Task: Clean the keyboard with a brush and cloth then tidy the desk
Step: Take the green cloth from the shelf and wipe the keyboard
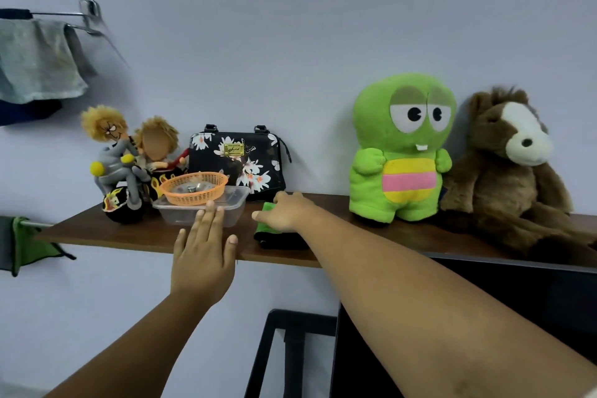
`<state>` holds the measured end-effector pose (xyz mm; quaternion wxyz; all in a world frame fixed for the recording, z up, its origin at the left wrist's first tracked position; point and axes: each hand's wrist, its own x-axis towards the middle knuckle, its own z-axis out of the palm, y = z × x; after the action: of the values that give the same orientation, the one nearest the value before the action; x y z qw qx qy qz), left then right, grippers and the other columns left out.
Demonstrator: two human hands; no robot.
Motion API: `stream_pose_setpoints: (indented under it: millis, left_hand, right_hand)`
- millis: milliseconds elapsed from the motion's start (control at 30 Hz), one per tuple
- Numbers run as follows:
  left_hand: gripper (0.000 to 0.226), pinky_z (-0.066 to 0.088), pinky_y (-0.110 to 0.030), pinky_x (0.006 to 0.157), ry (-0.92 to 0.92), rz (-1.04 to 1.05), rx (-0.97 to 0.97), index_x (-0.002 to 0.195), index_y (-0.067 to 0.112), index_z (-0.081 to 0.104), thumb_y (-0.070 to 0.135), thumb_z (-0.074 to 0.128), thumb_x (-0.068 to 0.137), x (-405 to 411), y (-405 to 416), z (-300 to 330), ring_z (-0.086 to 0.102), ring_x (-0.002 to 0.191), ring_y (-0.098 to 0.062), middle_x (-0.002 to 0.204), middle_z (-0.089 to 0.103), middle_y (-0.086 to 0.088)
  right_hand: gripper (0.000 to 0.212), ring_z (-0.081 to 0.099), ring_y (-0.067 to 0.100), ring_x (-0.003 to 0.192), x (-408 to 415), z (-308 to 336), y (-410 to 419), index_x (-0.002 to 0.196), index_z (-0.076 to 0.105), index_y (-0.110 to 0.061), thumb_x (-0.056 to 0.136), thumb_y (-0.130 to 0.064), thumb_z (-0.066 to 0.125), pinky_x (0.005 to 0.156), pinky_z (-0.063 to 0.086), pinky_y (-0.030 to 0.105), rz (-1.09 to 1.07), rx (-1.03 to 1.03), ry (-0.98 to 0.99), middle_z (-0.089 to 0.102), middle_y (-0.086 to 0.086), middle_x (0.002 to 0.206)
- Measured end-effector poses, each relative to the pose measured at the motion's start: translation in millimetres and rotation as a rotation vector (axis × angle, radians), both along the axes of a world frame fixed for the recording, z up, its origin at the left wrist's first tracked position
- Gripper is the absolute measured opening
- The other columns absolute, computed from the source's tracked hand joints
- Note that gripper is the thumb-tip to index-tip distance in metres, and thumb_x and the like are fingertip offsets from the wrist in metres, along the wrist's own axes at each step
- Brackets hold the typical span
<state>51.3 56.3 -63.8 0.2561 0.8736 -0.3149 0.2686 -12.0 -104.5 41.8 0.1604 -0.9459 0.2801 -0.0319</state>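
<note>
Fingers of my right hand (286,210) curl over the green and black cloth (277,233) lying on the wooden shelf (145,236), apparently to take or leave it, while my left hand (203,249), flat and empty, hovers before the clear tub (200,207) holding the orange basket (193,187).

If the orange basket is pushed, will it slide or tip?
The orange basket rests loosely on a clear plastic box, so it probably slides easily. Its thin mesh suggests little weight. A small metal piece inside might rattle or shift.
</note>
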Motion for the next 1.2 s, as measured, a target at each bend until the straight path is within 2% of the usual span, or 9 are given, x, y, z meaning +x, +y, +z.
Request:
stream_pose_setpoints:
  millis: [100,167,367,467,633,767,933,1133,1200]
  left_hand:
    - [0.066,0.010,-0.043,0.117,0.004,-0.015,-0.015,0.153,0.025,0.017,0.049,0.011,0.093,0,-2,-1,0.002,0.148,-0.009,0.161,0.005,0.008]
    - [0.066,0.009,-0.043,0.117,0.004,-0.021,-0.015,0.153,0.024,0.017,0.049,0.010,0.093,0,-1,-2,0.002,0.148,-0.009,0.161,0.005,0.008]
    - [0.066,0.009,-0.042,0.118,0.000,-0.004,-0.001,0.153,0.023,0.018,0.048,0.012,0.092,1,-1,0,0.005,0.148,-0.011,0.162,0.008,0.006]
    - [0.065,0.010,-0.041,0.117,-0.025,0.000,0.012,0.153,0.022,0.020,0.046,0.015,0.093,-4,-2,3,0.007,0.148,-0.013,0.161,0.011,0.004]
    - [0.062,0.010,-0.041,0.118,-0.068,-0.034,0.007,0.152,0.023,0.020,0.045,0.020,0.094,-17,-10,16,0.007,0.148,-0.011,0.161,0.013,0.005]
    - [0.061,0.008,-0.040,0.117,-0.111,-0.064,-0.005,0.152,0.023,0.020,0.044,0.022,0.095,-41,-24,34,0.008,0.148,-0.012,0.161,0.015,0.005]
    - [0.059,0.009,-0.043,0.118,-0.134,-0.128,-0.052,0.151,0.021,0.024,0.042,0.026,0.095,-81,-48,60,0.010,0.148,-0.014,0.160,0.019,0.003]
    - [0.058,0.007,-0.041,0.118,-0.127,-0.209,-0.125,0.151,0.021,0.024,0.040,0.030,0.096,-156,-77,61,0.009,0.148,-0.012,0.161,0.018,0.005]
    - [0.059,0.007,-0.042,0.119,-0.118,-0.233,-0.131,0.151,0.022,0.023,0.039,0.031,0.096,-184,-87,53,0.008,0.148,-0.010,0.161,0.017,0.005]
  right_hand:
    - [0.101,0.040,0.037,0.130,14,-10,-1,0.145,0.033,-0.025,0.064,-0.081,0.055,0.100,0.041,0.051,-0.064,-0.052,0.087,0.034,0.010,0.145]
    - [0.097,0.040,0.036,0.126,20,-15,-2,0.139,0.039,-0.027,0.058,-0.076,0.061,0.097,0.041,0.050,-0.087,-0.076,0.097,0.039,0.006,0.137]
    - [0.045,0.053,0.032,0.107,20,-13,-15,0.129,0.050,-0.017,0.086,-0.033,0.056,0.080,0.046,0.036,-0.041,-0.170,0.081,0.044,0.011,0.129]
    - [0.034,0.054,0.028,0.094,15,-12,-22,0.120,0.056,-0.012,0.089,-0.026,0.053,0.073,0.044,0.032,-0.001,-0.235,0.034,0.054,0.012,0.122]
    - [0.023,0.057,0.033,0.102,0,2,-26,0.101,0.061,-0.015,0.091,-0.035,0.056,0.082,0.045,0.031,0.000,-0.216,-0.230,0.059,0.013,0.115]
    - [0.032,0.054,0.037,0.105,-38,27,-27,0.118,0.061,-0.015,0.088,-0.021,0.054,0.094,0.045,0.035,0.002,-0.179,-0.470,0.046,0.013,0.120]
    - [0.041,0.052,0.031,0.107,-105,44,-35,0.121,0.064,-0.013,0.080,-0.015,0.058,0.100,0.043,0.037,0.018,-0.186,-0.813,0.050,0.011,0.115]
    - [0.046,0.051,0.018,0.109,-200,32,-43,0.122,0.065,-0.009,0.076,-0.012,0.061,0.099,0.033,0.015,0.027,-0.139,-1.135,0.050,0.005,0.112]
    - [0.043,0.051,0.016,0.110,-233,18,-49,0.121,0.065,-0.008,0.079,-0.014,0.065,0.102,0.035,0.017,0.039,-0.137,-1.169,0.049,0.003,0.112]
